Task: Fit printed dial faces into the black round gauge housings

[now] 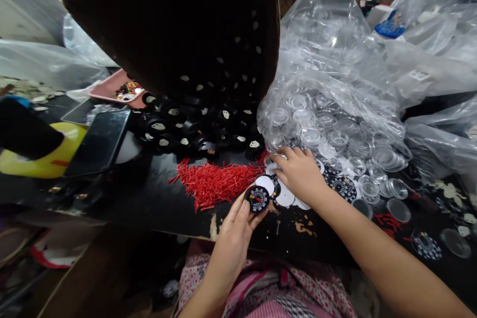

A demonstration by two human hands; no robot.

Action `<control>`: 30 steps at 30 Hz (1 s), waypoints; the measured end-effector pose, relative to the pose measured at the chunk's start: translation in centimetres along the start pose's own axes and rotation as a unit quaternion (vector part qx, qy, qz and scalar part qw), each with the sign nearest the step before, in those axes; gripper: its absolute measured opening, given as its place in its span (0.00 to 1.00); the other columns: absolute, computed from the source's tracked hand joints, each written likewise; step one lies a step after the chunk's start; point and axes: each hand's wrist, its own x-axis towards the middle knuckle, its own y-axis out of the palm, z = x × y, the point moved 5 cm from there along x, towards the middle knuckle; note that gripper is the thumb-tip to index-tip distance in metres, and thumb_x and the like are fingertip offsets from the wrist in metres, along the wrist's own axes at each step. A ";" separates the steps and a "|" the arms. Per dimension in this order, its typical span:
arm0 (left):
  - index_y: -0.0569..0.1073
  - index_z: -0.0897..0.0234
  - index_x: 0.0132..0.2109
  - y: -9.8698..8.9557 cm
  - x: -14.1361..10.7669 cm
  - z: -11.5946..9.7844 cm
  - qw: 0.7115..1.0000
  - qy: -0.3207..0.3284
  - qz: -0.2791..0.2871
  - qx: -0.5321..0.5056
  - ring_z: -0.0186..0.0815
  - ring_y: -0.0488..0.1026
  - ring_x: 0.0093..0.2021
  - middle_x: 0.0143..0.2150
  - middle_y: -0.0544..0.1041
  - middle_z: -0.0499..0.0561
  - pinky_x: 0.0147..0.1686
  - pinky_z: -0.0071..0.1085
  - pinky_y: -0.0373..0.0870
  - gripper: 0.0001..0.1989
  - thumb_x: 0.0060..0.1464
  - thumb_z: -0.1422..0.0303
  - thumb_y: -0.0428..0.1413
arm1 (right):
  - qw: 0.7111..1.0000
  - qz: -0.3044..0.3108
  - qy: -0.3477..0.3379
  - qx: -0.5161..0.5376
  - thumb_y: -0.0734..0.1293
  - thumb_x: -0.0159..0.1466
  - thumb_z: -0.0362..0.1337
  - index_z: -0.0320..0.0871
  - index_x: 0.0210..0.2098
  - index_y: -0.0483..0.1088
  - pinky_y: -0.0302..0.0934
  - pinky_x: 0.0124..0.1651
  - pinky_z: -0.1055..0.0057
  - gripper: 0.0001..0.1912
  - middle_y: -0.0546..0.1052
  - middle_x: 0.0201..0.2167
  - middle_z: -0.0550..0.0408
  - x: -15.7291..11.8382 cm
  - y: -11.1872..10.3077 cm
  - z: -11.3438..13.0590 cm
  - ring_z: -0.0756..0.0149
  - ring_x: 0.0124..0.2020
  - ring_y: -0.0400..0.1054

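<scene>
My left hand (238, 218) is closed around a small round black dial gauge (257, 199), which has white markings and a red pointer and faces up. To its right, my right hand (300, 171) reaches over white discs (285, 195) and printed black dial discs (342, 187). Its fingers are spread apart, with the fingertips at the edge of the clear round covers (311, 136); whether they touch one is hard to make out. Just left of the hands lies a heap of thin red pointers (219, 181).
Black housings (194, 129) spill from a large dark container (179, 20) behind the red heap. Clear plastic bags (331, 49) stand at the back right. Leftward are a phone (99, 141), a yellow tape roll (40, 159) and a pink tray (108, 87). The black table's front edge (149, 226) runs before me.
</scene>
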 end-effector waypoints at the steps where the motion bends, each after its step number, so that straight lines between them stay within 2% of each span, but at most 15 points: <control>1: 0.75 0.57 0.51 0.0 0.0 -0.1 1.000 0.000 -0.002 0.002 0.47 0.73 0.58 0.58 0.76 0.53 0.58 0.54 0.68 0.16 0.60 0.57 0.54 | 1.000 -0.003 -0.002 0.004 0.63 0.68 0.36 0.43 0.53 0.73 0.56 0.47 0.56 0.15 0.76 0.50 0.43 -0.1 -0.1 -0.1 0.50 0.47 0.69; 3: 0.75 0.57 0.51 -0.1 0.0 -0.3 1.000 -0.004 -0.003 -0.008 0.47 0.75 0.56 0.57 0.77 0.53 0.58 0.54 0.68 0.16 0.60 0.57 0.54 | 0.999 -0.036 -0.005 0.032 0.61 0.70 0.38 0.42 0.51 0.73 0.57 0.47 0.57 0.14 0.78 0.46 0.44 -0.7 -0.8 -0.2 0.53 0.45 0.70; 5: 0.76 0.57 0.50 0.0 0.0 -0.3 0.999 -0.019 0.001 -0.033 0.46 0.76 0.54 0.54 0.79 0.53 0.57 0.52 0.69 0.15 0.60 0.57 0.54 | 0.991 -0.099 -0.015 0.090 0.60 0.71 0.37 0.41 0.50 0.74 0.59 0.48 0.58 0.14 0.80 0.44 0.46 -2.0 -2.0 0.5 0.56 0.44 0.71; 7: 0.77 0.57 0.48 0.1 -0.1 -0.2 0.997 -0.052 0.008 -0.061 0.45 0.78 0.51 0.52 0.80 0.53 0.55 0.49 0.72 0.15 0.60 0.56 0.54 | 0.979 -0.143 -0.046 0.141 0.61 0.70 0.36 0.42 0.50 0.74 0.59 0.50 0.59 0.13 0.79 0.47 0.47 -3.7 -2.9 2.0 0.58 0.46 0.71; 8: 0.77 0.57 0.48 0.3 -0.1 -0.1 0.995 -0.071 0.011 -0.074 0.45 0.78 0.50 0.51 0.81 0.54 0.54 0.49 0.73 0.16 0.60 0.55 0.54 | 0.976 -0.144 -0.066 0.151 0.62 0.70 0.36 0.43 0.50 0.74 0.59 0.51 0.58 0.13 0.78 0.51 0.47 -4.6 -3.1 2.9 0.57 0.48 0.70; 11: 0.77 0.57 0.48 0.8 -0.3 -0.2 0.990 -0.102 0.029 -0.091 0.46 0.78 0.51 0.51 0.81 0.55 0.52 0.47 0.74 0.19 0.60 0.51 0.53 | 0.975 -0.126 -0.096 0.159 0.65 0.67 0.35 0.46 0.48 0.75 0.57 0.52 0.54 0.11 0.75 0.56 0.50 -6.5 -3.1 5.3 0.52 0.52 0.66; 13: 0.76 0.57 0.50 1.0 -0.5 -0.5 0.993 -0.088 0.039 -0.073 0.47 0.76 0.54 0.54 0.80 0.54 0.52 0.46 0.74 0.17 0.60 0.53 0.54 | 0.971 -0.125 -0.086 0.186 0.66 0.67 0.34 0.48 0.46 0.75 0.55 0.53 0.52 0.10 0.77 0.54 0.53 -6.9 -3.1 5.8 0.52 0.53 0.65; 15: 0.75 0.54 0.52 1.0 -0.8 -0.8 0.997 -0.058 0.038 -0.034 0.45 0.73 0.58 0.58 0.77 0.51 0.54 0.44 0.73 0.15 0.59 0.58 0.57 | 0.963 -0.125 -0.049 0.233 0.65 0.68 0.35 0.48 0.47 0.74 0.55 0.53 0.54 0.09 0.79 0.48 0.54 -6.5 -3.2 5.5 0.55 0.51 0.65; 17: 0.74 0.53 0.54 0.9 -1.1 -1.1 0.999 -0.025 0.036 0.031 0.43 0.70 0.61 0.61 0.74 0.48 0.59 0.42 0.69 0.17 0.58 0.63 0.59 | 0.953 -0.106 0.008 0.285 0.62 0.70 0.39 0.46 0.45 0.72 0.57 0.49 0.59 0.09 0.79 0.42 0.53 -5.8 -3.1 5.0 0.59 0.46 0.67; 20: 0.72 0.54 0.57 1.2 -1.7 -1.3 0.989 0.018 0.075 0.124 0.41 0.67 0.64 0.62 0.73 0.49 0.63 0.39 0.63 0.21 0.57 0.66 0.60 | 0.951 -0.074 0.064 0.293 0.55 0.72 0.44 0.44 0.31 0.67 0.56 0.39 0.65 0.18 0.74 0.29 0.55 -4.9 -2.6 4.7 0.64 0.33 0.65; 23: 0.72 0.55 0.58 1.7 -2.1 -1.5 0.981 0.040 0.106 0.155 0.41 0.68 0.63 0.61 0.74 0.50 0.63 0.37 0.63 0.20 0.58 0.66 0.58 | 0.963 -0.093 0.062 0.245 0.50 0.73 0.40 0.46 0.25 0.60 0.52 0.35 0.66 0.21 0.67 0.22 0.57 -4.3 -2.2 5.1 0.66 0.26 0.59; 26: 0.72 0.54 0.58 1.9 -2.1 -2.1 0.978 0.052 0.096 0.178 0.41 0.67 0.64 0.61 0.74 0.49 0.64 0.38 0.61 0.20 0.59 0.66 0.57 | 0.961 -0.115 0.046 0.247 0.49 0.73 0.37 0.46 0.25 0.59 0.52 0.35 0.66 0.20 0.67 0.22 0.57 -3.9 -2.0 5.9 0.65 0.26 0.58; 28: 0.73 0.53 0.57 1.3 -2.4 -2.5 0.975 0.046 0.084 0.199 0.41 0.68 0.63 0.61 0.75 0.49 0.64 0.39 0.61 0.20 0.58 0.66 0.58 | 0.959 -0.102 0.033 0.261 0.50 0.73 0.39 0.46 0.24 0.60 0.53 0.35 0.66 0.21 0.67 0.21 0.56 -3.8 -2.1 6.4 0.65 0.26 0.59; 30: 0.75 0.53 0.55 -0.8 -3.4 -2.6 0.972 0.024 0.066 0.225 0.43 0.70 0.61 0.59 0.76 0.50 0.62 0.41 0.64 0.18 0.57 0.64 0.59 | 0.955 -0.040 0.021 0.294 0.52 0.73 0.42 0.46 0.25 0.63 0.54 0.35 0.66 0.21 0.71 0.23 0.56 -4.2 -2.0 6.7 0.64 0.27 0.63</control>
